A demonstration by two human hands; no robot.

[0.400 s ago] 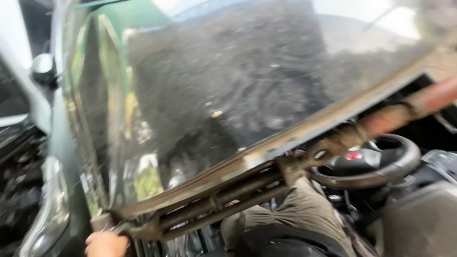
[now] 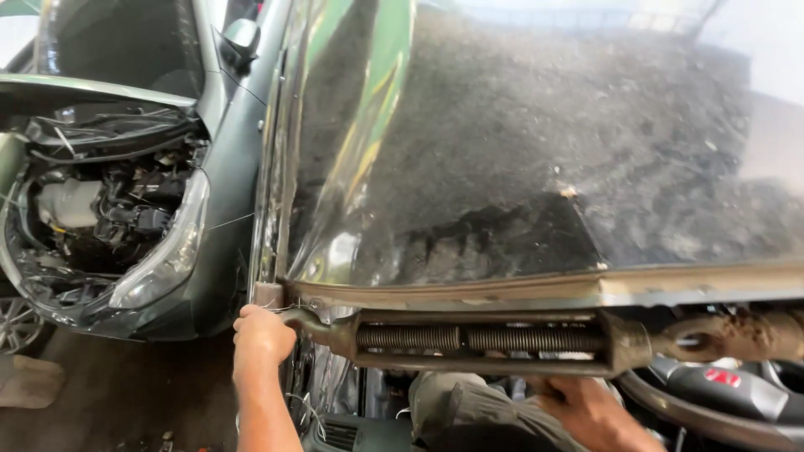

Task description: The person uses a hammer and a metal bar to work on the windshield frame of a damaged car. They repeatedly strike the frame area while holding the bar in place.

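From the head camera, looking down across a car's window opening, the left hand [image 2: 261,335] sits at about seven o'clock in the frame, its fingers closed around the hooked left end of a rusty turnbuckle jack [image 2: 481,339], right where that end meets the windscreen pillar [image 2: 272,201]. The right hand [image 2: 590,410] is at about five o'clock, just under the right part of the tool's open frame; its fingers curl upward toward the frame, but whether they actually grip it I cannot tell, as the frame hides the fingertips. The turnbuckle jack runs nearly level from eight o'clock to three o'clock, its threaded rods visible inside the slotted body, lying just below and along the bent, scuffed roof edge [image 2: 586,289]. Above it the dark roof panel [image 2: 544,142] fills twelve to two o'clock, dusty and rippled near the pillar. At nine o'clock stands a second grey car [image 2: 209,259] with its bonnet raised and engine bay [image 2: 92,209] exposed, well apart from the hands. A steering wheel [image 2: 712,398] shows at four o'clock, near the right hand. As a judgement: the hooked end looks to bear on a small patch of bent metal, so it could slip off the pillar under load and spring toward the left hand; uneven pressure could also crease the thin roof edge further, or the rusty threads could bind and jolt the grip.
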